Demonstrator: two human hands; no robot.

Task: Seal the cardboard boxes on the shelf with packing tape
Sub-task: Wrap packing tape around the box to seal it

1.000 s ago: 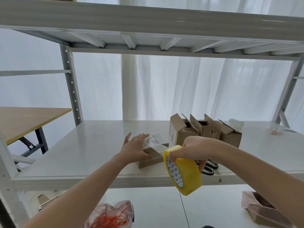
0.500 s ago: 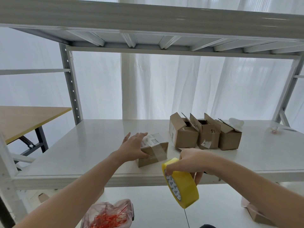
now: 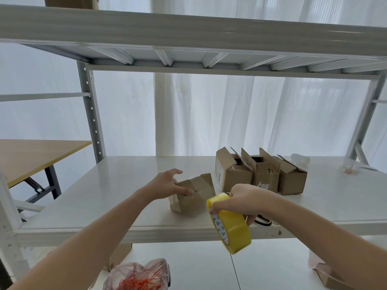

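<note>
**Reference item.** The small brown closed cardboard box rests on the white metal shelf board, near the board's front edge. All positions below are given from this box.

**Left hand**. It holds the box from the box's left side. The thumb lies along the near face, and the fingers curve over the upper far edge.

**Right hand**. It is just right of the box and nearer the camera. Its fingers are curled round the rim of the yellow roll of packing tape and grip it. The roll hangs below the hand, in front of the board's front edge. Whether the roll touches the box cannot be determined.

**Other items**
- Behind and to the right: three brown cardboard boxes with raised flaps, side by side in a row. The middle one is marked "13".
- To the right, just behind the right hand: black looped handles, mostly hidden.
- Far right: a clear plastic item, too blurred to identify.
- Well to the left, beyond the shelf upright: a wooden desk with dark legs.
- Below, under the board: a clear plastic bag of red-orange strips.
- Behind: a white curtain.
</note>
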